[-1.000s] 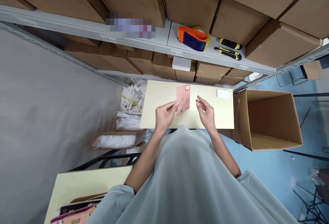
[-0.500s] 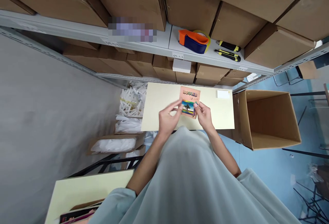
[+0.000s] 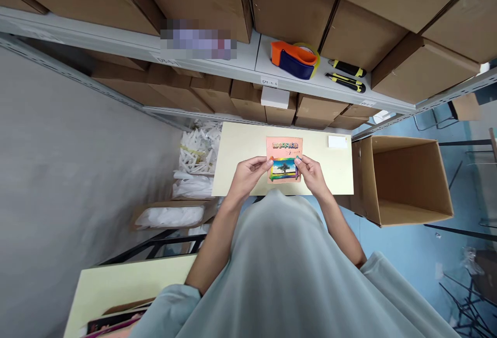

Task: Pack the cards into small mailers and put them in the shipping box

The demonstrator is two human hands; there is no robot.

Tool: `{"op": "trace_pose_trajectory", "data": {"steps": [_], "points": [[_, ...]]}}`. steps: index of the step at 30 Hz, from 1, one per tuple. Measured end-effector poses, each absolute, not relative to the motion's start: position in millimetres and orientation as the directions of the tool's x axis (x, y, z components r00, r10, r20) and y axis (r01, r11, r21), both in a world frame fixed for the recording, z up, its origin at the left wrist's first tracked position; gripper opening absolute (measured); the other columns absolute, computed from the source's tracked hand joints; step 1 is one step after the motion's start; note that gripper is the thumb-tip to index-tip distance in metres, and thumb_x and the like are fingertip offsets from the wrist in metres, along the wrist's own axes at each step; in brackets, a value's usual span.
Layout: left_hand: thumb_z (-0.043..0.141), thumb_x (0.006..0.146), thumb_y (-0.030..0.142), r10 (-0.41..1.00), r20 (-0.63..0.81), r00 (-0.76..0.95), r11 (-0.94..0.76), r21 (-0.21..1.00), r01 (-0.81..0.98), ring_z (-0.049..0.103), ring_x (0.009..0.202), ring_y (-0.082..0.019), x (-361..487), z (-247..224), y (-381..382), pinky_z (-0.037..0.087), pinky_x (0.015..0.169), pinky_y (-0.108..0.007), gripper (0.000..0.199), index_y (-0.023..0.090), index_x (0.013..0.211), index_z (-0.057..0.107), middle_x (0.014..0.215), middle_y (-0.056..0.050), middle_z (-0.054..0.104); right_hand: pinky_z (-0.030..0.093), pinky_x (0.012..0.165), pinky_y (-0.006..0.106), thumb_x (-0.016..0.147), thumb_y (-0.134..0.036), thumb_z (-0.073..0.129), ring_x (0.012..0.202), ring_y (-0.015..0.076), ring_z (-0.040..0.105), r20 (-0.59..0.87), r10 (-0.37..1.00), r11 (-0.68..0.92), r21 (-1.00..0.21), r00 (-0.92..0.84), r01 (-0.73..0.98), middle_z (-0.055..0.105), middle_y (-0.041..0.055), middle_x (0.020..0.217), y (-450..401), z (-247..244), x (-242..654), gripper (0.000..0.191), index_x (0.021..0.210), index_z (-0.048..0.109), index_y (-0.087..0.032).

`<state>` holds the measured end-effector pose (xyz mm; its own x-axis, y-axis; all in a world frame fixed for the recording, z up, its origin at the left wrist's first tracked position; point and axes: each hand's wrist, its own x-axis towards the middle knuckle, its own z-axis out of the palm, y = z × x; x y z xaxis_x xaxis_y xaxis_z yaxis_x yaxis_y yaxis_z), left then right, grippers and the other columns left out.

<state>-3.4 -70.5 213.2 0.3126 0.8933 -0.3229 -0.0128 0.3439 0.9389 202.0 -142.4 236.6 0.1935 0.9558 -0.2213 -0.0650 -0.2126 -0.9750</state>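
Observation:
A thin pink booklet (image 3: pixel 284 168), with a tree picture in a rainbow-coloured frame and a line of printed characters above, faces me over the pale yellow table (image 3: pixel 240 144). My left hand (image 3: pixel 249 172) pinches its left edge, thumb on the front. On the opposite edge my right hand (image 3: pixel 311 172) grips it the same way, its thumb near the picture's upper right corner. The fingers behind the booklet are partly hidden. A small white slip or stack of paper (image 3: pixel 337 142) lies at the right of the table.
Right of the table stands an open cardboard box (image 3: pixel 411 182). A shelf ahead bears an orange and blue tape dispenser (image 3: pixel 294 60), utility knives (image 3: pixel 347 75) and cardboard boxes (image 3: pixel 291 12). White packing material (image 3: pixel 200 149) fills the left side. Behind-left, books (image 3: pixel 116 322) lie on another table (image 3: pixel 128 276).
My left hand has closed from a loose, open pose onto the booklet's left edge. The booklet has turned straighter towards me and moved slightly nearer.

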Motion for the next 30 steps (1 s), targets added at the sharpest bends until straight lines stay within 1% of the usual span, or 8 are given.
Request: {"op": "trace_pose_trajectory", "data": {"steps": [3,5,9,16,19,22,26,30], "points": [[0.097,0.066,0.076,0.918,-0.311,0.247,0.325,0.946,-0.015,0.080,0.087,-0.027,4,213,-74,0.070,0.083,-0.041,0.064,0.018,0.093,0.086,0.094,-0.010,0.085,0.064,0.075,0.032,0.095,-0.079,0.070,0.080,0.0208,0.075,-0.211,0.945,-0.205,-0.977,0.249,-0.052,0.082,0.0040,0.093,-140,228,202,0.060,0.109,0.082,-0.022],[0.095,0.069,0.076,0.944,-0.279,0.177,0.285,0.959,-0.005,0.081,0.084,-0.026,11,212,-76,0.070,0.081,-0.039,0.063,0.018,0.094,0.087,0.094,-0.009,0.085,0.067,0.097,0.039,0.095,-0.077,0.071,0.108,0.0263,0.080,-0.166,0.906,-0.173,-0.985,0.389,-0.016,0.085,0.0097,0.121,-139,224,199,0.063,0.125,0.081,-0.022],[0.092,0.075,0.067,0.984,-0.175,0.013,0.175,0.984,0.027,0.084,0.099,-0.029,22,213,-81,0.072,0.095,-0.043,0.054,0.018,0.097,0.089,0.108,-0.010,0.086,0.056,0.123,0.050,0.099,-0.071,0.070,0.139,0.0307,0.072,-0.134,0.869,-0.178,-0.983,0.477,0.048,0.075,0.0121,0.150,-140,224,186,0.061,0.138,0.079,-0.025],[0.082,0.091,0.058,0.981,-0.078,0.180,0.064,0.995,0.080,0.083,0.110,-0.029,37,223,-105,0.073,0.100,-0.047,0.042,0.021,0.110,0.090,0.124,-0.011,0.085,0.065,0.113,0.044,0.092,-0.069,0.080,0.129,0.0296,0.078,-0.198,0.890,-0.194,-0.980,0.410,-0.053,0.082,0.0084,0.137,-146,229,156,0.058,0.129,0.080,-0.024],[0.080,0.094,0.057,0.960,-0.020,0.278,-0.009,0.995,0.104,0.081,0.116,-0.028,34,222,-105,0.070,0.106,-0.047,0.038,0.024,0.109,0.089,0.125,-0.011,0.084,0.070,0.095,0.038,0.091,-0.071,0.079,0.105,0.0267,0.082,-0.228,0.865,-0.213,-0.973,0.447,-0.085,0.087,0.0084,0.112,-143,224,162,0.054,0.111,0.080,-0.021],[0.080,0.094,0.057,0.976,0.006,0.219,-0.039,0.988,0.150,0.077,0.123,-0.028,22,215,-91,0.067,0.107,-0.045,0.042,0.023,0.118,0.086,0.129,-0.013,0.081,0.069,0.082,0.036,0.090,-0.076,0.077,0.089,0.0247,0.081,-0.242,0.882,-0.208,-0.970,0.405,-0.126,0.086,0.0069,0.096,-139,222,175,0.057,0.102,0.078,-0.020],[0.083,0.087,0.071,0.977,-0.145,0.153,0.132,0.987,0.092,0.075,0.124,-0.031,4,205,-73,0.067,0.099,-0.043,0.070,0.020,0.134,0.079,0.139,-0.018,0.077,0.070,0.086,0.040,0.087,-0.078,0.080,0.097,0.0279,0.083,-0.238,0.919,-0.184,-0.964,0.315,-0.191,0.087,0.0081,0.107,-138,227,188,0.061,0.109,0.081,-0.021],[0.085,0.082,0.078,0.911,-0.284,0.300,0.301,0.954,-0.009,0.078,0.117,-0.033,2,203,-73,0.065,0.105,-0.046,0.068,0.017,0.114,0.085,0.118,-0.016,0.084,0.071,0.090,0.044,0.085,-0.077,0.083,0.101,0.0293,0.083,-0.257,0.920,-0.191,-0.953,0.295,-0.234,0.087,0.0082,0.110,-140,230,192,0.061,0.111,0.083,-0.021]]}}
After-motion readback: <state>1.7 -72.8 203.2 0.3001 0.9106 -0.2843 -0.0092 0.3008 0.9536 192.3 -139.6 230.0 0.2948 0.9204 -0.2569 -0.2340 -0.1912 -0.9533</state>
